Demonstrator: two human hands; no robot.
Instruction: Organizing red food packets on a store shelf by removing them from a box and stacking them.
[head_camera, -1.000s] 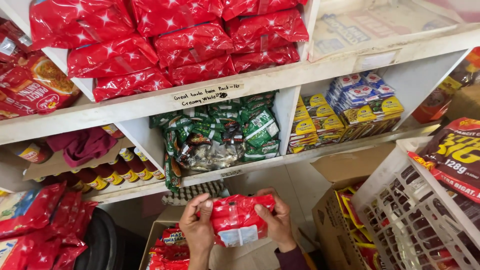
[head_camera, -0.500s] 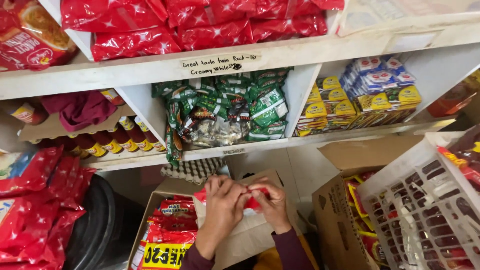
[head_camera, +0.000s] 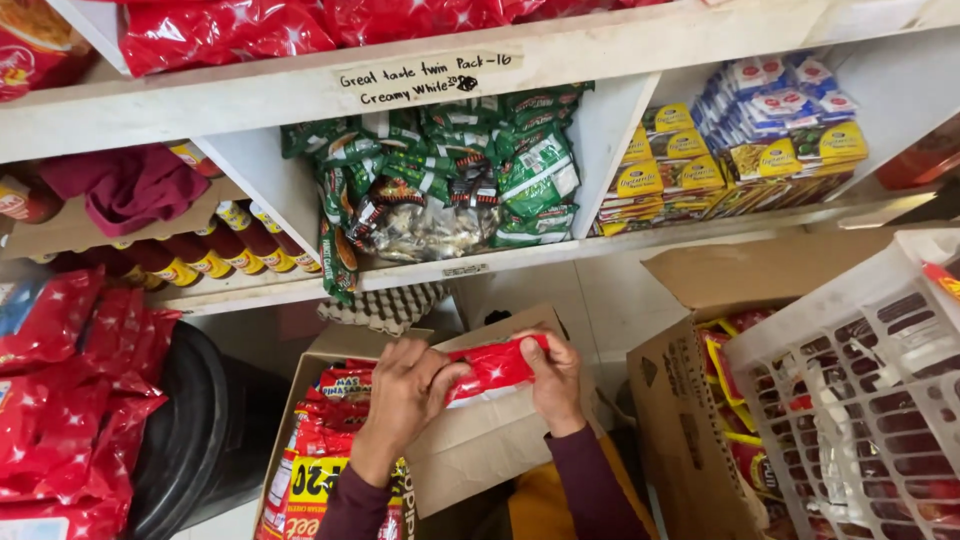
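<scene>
Both my hands hold one red foil packet (head_camera: 492, 366) with a white underside, low in the middle of the view. My left hand (head_camera: 405, 392) grips its left end with fingers curled over it. My right hand (head_camera: 555, 380) pinches its right end. The packet hangs over an open cardboard box (head_camera: 480, 440) that holds several red and yellow packets (head_camera: 325, 450) along its left side. Dark sleeves cover both forearms.
White shelves (head_camera: 300, 95) above hold red bags, green packets (head_camera: 450, 180), yellow and blue stacks (head_camera: 740, 140) and small bottles (head_camera: 215, 255). A second cardboard box (head_camera: 680, 400) and a white plastic crate (head_camera: 870, 390) stand at right. Red bags (head_camera: 70, 400) and a dark round bin (head_camera: 205, 430) sit at left.
My hands have dropped with the red packet from shelf height down over the open box. The view has tilted downward, and the packet has turned edge-on.
</scene>
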